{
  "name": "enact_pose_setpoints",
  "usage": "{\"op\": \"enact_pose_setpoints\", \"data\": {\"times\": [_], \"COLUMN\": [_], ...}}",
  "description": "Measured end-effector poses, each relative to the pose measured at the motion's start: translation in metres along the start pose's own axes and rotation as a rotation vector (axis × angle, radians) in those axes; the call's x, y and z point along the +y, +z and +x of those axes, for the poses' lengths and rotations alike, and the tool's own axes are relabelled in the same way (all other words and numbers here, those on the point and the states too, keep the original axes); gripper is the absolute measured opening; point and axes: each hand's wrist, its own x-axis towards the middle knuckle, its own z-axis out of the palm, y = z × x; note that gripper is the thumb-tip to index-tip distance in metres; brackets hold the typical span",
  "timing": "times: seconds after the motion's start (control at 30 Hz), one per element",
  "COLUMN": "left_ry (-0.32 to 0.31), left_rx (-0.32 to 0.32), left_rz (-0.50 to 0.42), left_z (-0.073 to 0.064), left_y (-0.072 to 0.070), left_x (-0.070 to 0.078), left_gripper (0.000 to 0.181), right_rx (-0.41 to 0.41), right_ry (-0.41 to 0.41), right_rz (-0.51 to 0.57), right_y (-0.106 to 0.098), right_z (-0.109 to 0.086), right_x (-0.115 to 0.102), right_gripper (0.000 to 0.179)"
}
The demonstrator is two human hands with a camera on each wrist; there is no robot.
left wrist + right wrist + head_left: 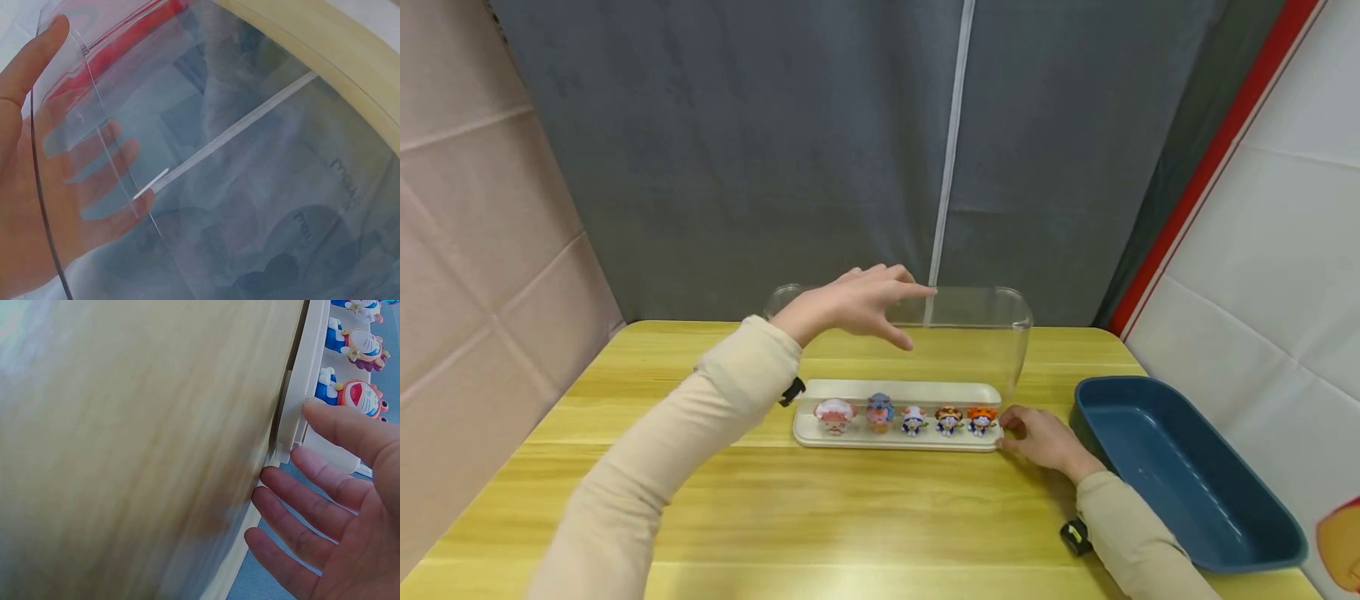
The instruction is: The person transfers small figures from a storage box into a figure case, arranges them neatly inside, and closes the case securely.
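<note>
A clear plastic cover (973, 350) stands over a long white base (895, 443); whether it sits fully on the base I cannot tell. In a row on the base are several small cartoon figurines, among them a white-and-pink one (835, 415) at the left and an orange-headed one (981, 420) at the right. My left hand (865, 302) is at the cover's upper part, fingers extended and thumb apart; the left wrist view shows those fingers (106, 215) through the clear plastic. With thumb and forefinger, my right hand (1043, 437) pinches the base's right front corner.
A deep blue rectangular bin (1187, 475) stands at the right of the wooden table (850, 525), beside my right forearm. A grey curtain (737, 167) hangs behind the table, with light cloth walls on both sides.
</note>
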Motion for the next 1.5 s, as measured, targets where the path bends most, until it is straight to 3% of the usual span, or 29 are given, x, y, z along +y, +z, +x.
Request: {"op": "enact_pose_setpoints", "data": {"times": [0.53,1.23,1.5], "left_ry": [0.008,-0.022,-0.016], "left_rx": [-0.015,-0.011,-0.010], "left_rz": [-0.009,-0.013,0.020], "left_z": [0.009,0.016,0.016], "left_y": [0.030,0.050,0.063], "left_x": [0.001,-0.003,-0.003], "left_gripper": [0.073,0.075,0.075], "right_rx": [-0.010,0.021,0.003], "right_ry": [-0.010,-0.052,-0.012], "right_rz": [0.001,0.005,0.008], "right_y": [-0.002,0.000,0.000], "right_z": [0.000,-0.001,0.000], "right_x": [0.001,0.002,0.004], "right_gripper": [0.024,0.024,0.022]}}
